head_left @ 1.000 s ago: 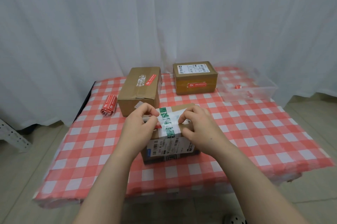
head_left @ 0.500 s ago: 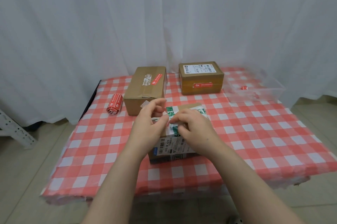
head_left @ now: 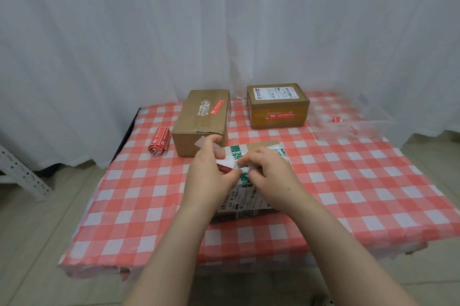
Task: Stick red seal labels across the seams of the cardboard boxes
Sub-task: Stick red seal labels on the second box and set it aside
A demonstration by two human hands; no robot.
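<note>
The left hand point(head_left: 211, 176) and right hand point(head_left: 270, 177) pinch a floppy red paper label point(head_left: 225, 168) over the brown cardboard box point(head_left: 245, 202); it may stick crooked.

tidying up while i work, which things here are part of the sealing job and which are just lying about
Job: near cardboard box with green-and-white tape; red label on white backing, pinched by left hand and right hand; red label roll; left brown cardboard box and rear brown cardboard box, both already labelled.
Lying about: clear plastic tub; white perforated metal rack.
</note>
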